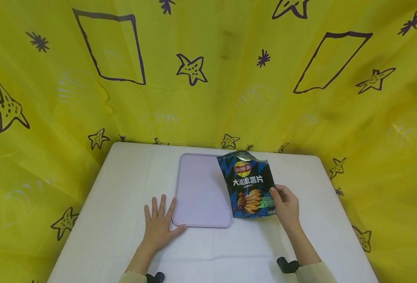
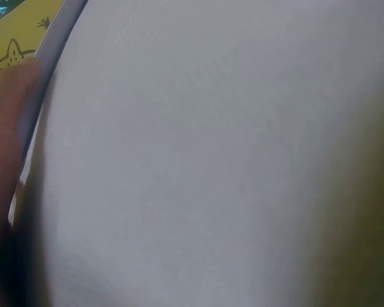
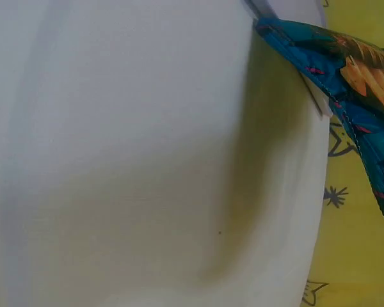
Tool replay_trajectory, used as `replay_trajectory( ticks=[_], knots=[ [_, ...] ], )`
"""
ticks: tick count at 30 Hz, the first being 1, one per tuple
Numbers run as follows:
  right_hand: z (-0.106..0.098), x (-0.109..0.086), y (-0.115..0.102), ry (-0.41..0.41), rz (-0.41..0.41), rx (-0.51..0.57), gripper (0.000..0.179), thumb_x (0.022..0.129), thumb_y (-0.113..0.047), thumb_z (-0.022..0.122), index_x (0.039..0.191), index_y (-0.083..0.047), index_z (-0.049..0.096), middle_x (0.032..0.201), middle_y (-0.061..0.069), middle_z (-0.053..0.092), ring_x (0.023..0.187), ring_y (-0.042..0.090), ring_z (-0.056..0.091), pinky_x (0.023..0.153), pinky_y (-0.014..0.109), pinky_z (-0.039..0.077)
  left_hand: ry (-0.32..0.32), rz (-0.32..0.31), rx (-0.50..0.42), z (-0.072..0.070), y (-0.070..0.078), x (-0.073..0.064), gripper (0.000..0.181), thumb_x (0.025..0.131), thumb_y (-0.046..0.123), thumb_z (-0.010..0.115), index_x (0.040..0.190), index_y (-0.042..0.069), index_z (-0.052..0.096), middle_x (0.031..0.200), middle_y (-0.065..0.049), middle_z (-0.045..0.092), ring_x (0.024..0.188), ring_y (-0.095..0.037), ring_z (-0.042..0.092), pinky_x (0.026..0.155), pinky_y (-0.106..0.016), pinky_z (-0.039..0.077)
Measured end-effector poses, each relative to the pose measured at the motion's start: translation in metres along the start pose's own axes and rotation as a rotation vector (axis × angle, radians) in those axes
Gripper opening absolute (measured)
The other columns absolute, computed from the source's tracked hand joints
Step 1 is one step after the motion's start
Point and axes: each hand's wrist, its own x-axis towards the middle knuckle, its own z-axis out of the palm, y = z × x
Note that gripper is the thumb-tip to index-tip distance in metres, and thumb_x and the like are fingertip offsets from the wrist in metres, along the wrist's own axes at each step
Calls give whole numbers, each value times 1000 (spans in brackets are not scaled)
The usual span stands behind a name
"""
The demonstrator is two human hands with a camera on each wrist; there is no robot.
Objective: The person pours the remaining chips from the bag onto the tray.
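My right hand [image 1: 287, 206] pinches the lower right edge of a dark blue chip bag [image 1: 249, 184]. The bag is held upright, its printed front toward the head camera, and it hides the right side of a pale purple tray [image 1: 203, 192]. Its top edge looks crumpled and silvery. In the right wrist view the chip bag [image 3: 365, 83] hangs above the table at the upper right. With fingers spread, my left hand [image 1: 160, 226] lies by the tray's lower left corner, thumb at its edge. The left wrist view shows part of the left hand [image 2: 9, 102] beside the tray's edge.
A white table [image 1: 130, 181] carries the tray near its middle. Yellow cloth [image 1: 208, 98] with drawn stars and shapes hangs behind and beside the table. Dark straps [image 1: 288, 265] show at both wrists.
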Motion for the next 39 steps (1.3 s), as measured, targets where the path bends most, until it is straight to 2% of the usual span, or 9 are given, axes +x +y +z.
replay_trajectory(
  ticks=[5, 9, 15, 21, 28, 33, 39],
  knots=[
    [2, -1, -9, -32, -72, -12, 19, 99, -9, 61, 109, 5, 68, 105, 19, 71, 85, 0, 64, 76, 8, 50, 3, 9, 9, 3, -2, 0, 102, 81, 73, 61, 160, 19, 25, 165, -23, 11, 149, -54, -2, 113, -73, -3],
    [3, -2, -16, -65, -143, -28, 16, 98, -12, 63, 106, 1, 70, 102, 16, 71, 82, 1, 62, 72, 11, 51, 11, 9, 2, 3, -2, -1, 102, 81, 73, 61, 159, 19, 26, 165, -23, 13, 149, -54, -1, 113, -73, -3],
    [6, 4, -26, -92, -349, -68, 11, 95, -8, 66, 104, -4, 71, 93, 12, 73, 74, 2, 63, 64, 13, 52, -2, 4, 12, 1, -1, -2, 102, 81, 73, 61, 159, 19, 26, 165, -23, 12, 149, -54, -1, 113, -73, -2],
    [9, 12, -38, -120, -533, -123, 16, 91, -1, 70, 106, -6, 71, 87, 7, 74, 70, 4, 62, 59, 12, 49, 23, 0, -1, -1, 1, -2, 101, 79, 71, 64, 158, 17, 31, 163, -25, 16, 148, -55, 3, 113, -74, -2],
    [12, 17, -54, -156, -610, -249, 28, 88, -5, 74, 115, -10, 67, 83, 3, 74, 65, 7, 60, 59, 13, 50, 52, 15, -2, 1, -1, -1, 101, 79, 71, 64, 157, 16, 33, 163, -26, 19, 148, -55, 6, 113, -73, -1],
    [15, 21, -64, -169, -687, -341, 28, 86, -7, 77, 111, -11, 66, 85, 2, 75, 68, 11, 65, 61, 21, 55, 65, 23, 10, 2, -1, -2, 101, 78, 70, 66, 156, 15, 34, 162, -26, 20, 147, -56, 7, 112, -74, 1],
    [21, 28, -74, -174, -783, -371, 23, 83, -6, 79, 102, -12, 67, 87, 0, 75, 70, 12, 69, 60, 30, 56, 10, -3, 13, 0, -1, -1, 102, 80, 71, 64, 159, 18, 28, 165, -23, 14, 150, -52, 0, 114, -72, -4]
  ],
)
